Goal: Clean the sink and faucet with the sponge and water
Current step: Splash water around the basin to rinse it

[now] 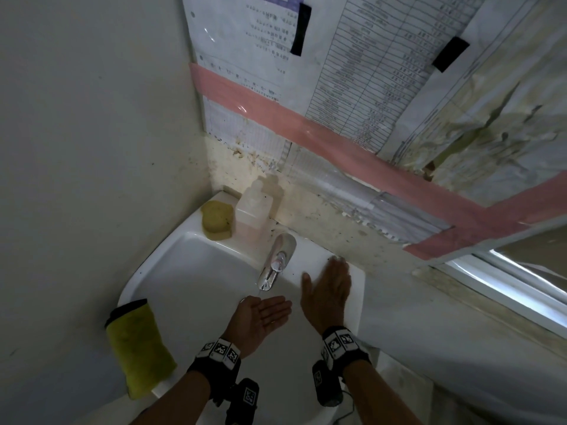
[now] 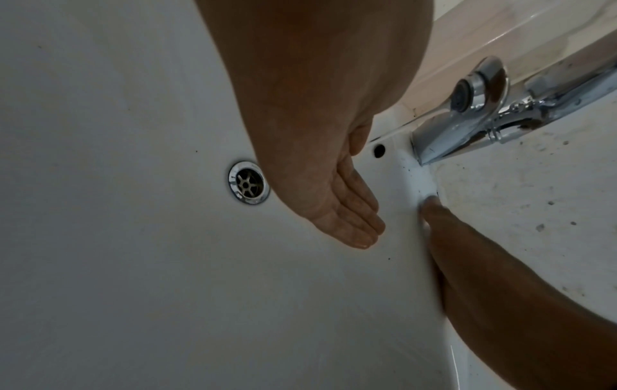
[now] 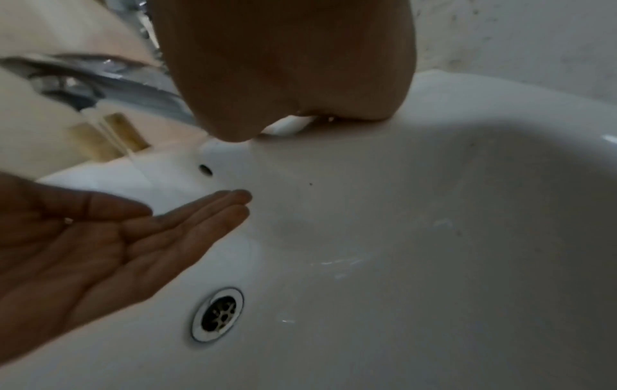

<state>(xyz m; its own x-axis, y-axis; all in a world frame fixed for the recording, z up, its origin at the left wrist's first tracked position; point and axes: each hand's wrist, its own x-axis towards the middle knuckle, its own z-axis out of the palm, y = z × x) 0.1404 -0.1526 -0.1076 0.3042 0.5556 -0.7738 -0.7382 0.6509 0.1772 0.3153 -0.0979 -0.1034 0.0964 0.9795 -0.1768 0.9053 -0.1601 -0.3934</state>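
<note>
Left hand is cupping tap water, fingers flat, empty; right hand is rubbing the sink rim flat-fingered — better fetching the sponge

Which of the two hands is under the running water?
The left hand, held palm up below the faucet spout. The right hand lies palm down on the sink rim beside the faucet.

White sink, a few dark specks on its basin beside the left hand's fingers. Chrome faucet, bright silver, just above those fingertips. Yellow sponge, well beyond the fingers. Yellow-green cloth with a black edge. Pink tape crossed printed white sheets. Black-and-white square-patterned markers on black wristbands.
</note>
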